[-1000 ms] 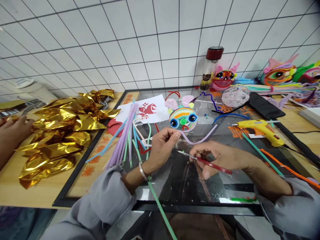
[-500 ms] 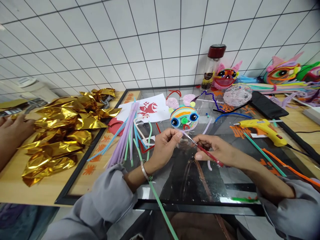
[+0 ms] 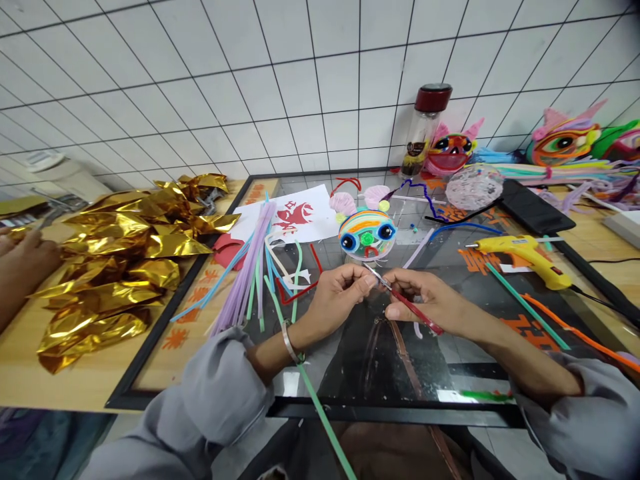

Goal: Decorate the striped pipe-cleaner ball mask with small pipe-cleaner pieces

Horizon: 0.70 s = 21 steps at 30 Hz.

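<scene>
My left hand [image 3: 334, 295] and my right hand [image 3: 429, 302] meet over the glass-topped frame [image 3: 380, 360], fingers pinched. My right hand grips a thin red-handled tool [image 3: 411, 307] whose metal tip points up-left to my left fingertips. My left fingers are pinched at that tip, apparently on the end of a lilac pipe cleaner [image 3: 419, 248]; its grip is hard to see. Just behind the hands sits a round striped craft face [image 3: 367, 233] with blue eyes. A green pipe cleaner [image 3: 320, 413] runs under my left wrist.
A bundle of pipe cleaners [image 3: 253, 270] and a white sheet with a red cutout [image 3: 295, 219] lie left of the face. Crumpled gold foil [image 3: 125, 260] covers the left table, by another person's hand [image 3: 25, 257]. A yellow glue gun [image 3: 525, 253], a bottle [image 3: 425, 130] and masks [image 3: 453, 152] stand right.
My hands have come together: the right hand moved up-left, bringing the tool tip to my left fingertips. The lilac pipe cleaner's loop has shortened and straightened.
</scene>
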Each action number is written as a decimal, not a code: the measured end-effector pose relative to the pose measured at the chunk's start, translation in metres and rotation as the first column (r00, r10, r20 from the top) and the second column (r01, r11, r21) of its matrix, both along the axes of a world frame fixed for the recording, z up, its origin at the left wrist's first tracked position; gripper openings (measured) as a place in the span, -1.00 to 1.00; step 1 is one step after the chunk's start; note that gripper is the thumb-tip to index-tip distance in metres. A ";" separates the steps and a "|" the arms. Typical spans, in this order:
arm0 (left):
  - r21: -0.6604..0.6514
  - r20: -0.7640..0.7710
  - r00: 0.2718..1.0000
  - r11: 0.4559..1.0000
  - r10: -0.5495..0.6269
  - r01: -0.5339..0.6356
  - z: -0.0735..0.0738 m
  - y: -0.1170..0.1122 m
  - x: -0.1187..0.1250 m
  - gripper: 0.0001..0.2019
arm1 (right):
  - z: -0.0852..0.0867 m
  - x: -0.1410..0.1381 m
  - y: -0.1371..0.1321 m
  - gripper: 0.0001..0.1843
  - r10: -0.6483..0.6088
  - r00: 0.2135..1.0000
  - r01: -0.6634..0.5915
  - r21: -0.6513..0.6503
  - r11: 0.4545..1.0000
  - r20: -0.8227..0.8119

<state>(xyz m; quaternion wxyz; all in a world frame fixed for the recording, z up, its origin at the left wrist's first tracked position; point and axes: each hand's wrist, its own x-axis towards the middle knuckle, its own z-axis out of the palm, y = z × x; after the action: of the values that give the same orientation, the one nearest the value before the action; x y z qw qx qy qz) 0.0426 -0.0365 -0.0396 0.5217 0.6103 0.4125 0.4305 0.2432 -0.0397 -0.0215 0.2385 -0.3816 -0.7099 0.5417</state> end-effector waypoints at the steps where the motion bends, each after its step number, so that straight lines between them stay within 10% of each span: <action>1: -0.002 -0.002 1.000 1.000 -0.008 0.008 0.000 0.000 0.000 -0.74 | -0.001 0.000 0.000 -0.62 -0.003 1.000 0.003 -0.001 1.000 -0.001; 21: -0.069 0.038 0.996 0.994 -0.083 0.085 0.006 -0.006 0.004 -0.74 | 0.009 -0.001 -0.019 -0.60 -0.106 0.994 0.104 -0.109 0.989 -0.014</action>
<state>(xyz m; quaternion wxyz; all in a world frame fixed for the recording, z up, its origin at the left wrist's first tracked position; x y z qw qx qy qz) 0.0462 -0.0422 -0.0331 0.5677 0.6006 0.3921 0.4041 0.2422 -0.0589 -0.0130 0.2525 -0.4254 -0.6563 0.5698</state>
